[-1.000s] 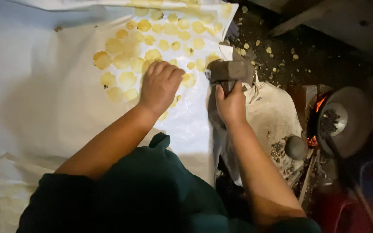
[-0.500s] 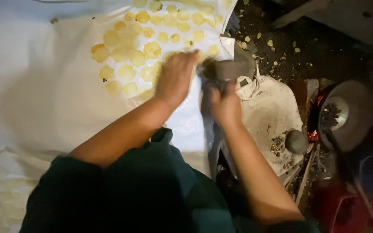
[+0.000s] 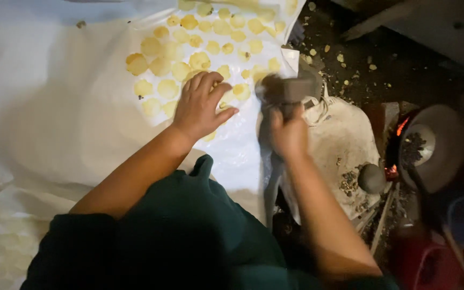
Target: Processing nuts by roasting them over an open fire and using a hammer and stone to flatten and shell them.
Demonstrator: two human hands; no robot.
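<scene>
The big white sheet looked thin and smooth, a bit shiny like plastic, with soft folds in it. On it lay many thin round yellow slices, flat and a little bumpy at the edges, set side by side in rows; there were about thirty that could be seen, though some were hidden under the left hand. That hand lay flat on the slices with its fingers spread a little and bent down, touching the slices under the tips but not closed around anything. Just past the fingertips more slices ran on toward the far edge of the sheet. The right hand was blurry, and its fingers were curled tight around one grey blocky tool that stuck up above the knuckles. A long grey cloth hung down below that hand, close to the wrist. Off to the thumb side of the right hand lay one pale dusty sack with dark crumbs on it and one round grey stone. Farther that way stood one round dark metal pan with small dark bits inside, and an orange glow showed at its rim. Little yellow scraps lay on the dark floor beyond the tool.
</scene>
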